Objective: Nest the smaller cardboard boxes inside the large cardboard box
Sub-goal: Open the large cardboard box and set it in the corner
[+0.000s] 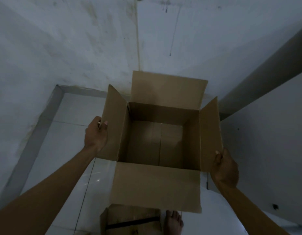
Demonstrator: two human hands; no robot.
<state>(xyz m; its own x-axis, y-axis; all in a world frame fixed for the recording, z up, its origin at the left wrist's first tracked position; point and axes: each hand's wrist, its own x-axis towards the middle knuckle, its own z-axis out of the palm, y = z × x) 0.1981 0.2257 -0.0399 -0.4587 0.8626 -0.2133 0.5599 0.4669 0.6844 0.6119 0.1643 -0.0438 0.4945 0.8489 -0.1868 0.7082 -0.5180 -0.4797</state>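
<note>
Left hand [96,133] pinches the outer edge of the left flap [113,122], thumb on top and fingers [99,123] curled behind it. The large box [157,143] sits between our hands, mouth up, all four flaps splayed, cavity empty. Whether it rests on the tiled floor [65,150] or hangs in our grip, we can't tell. Right hand [224,168] grips the near corner of the right flap [210,133], fingers wrapped round the edge. Key relation: one smaller box [131,219] lies below the near flap [155,185], towards us, beside a bare foot [174,221], slightly nearer our left hand; a dark strip crosses its top. Both hands are busy, so one likely has to let go, reach back, then lift it over the near flap.
</note>
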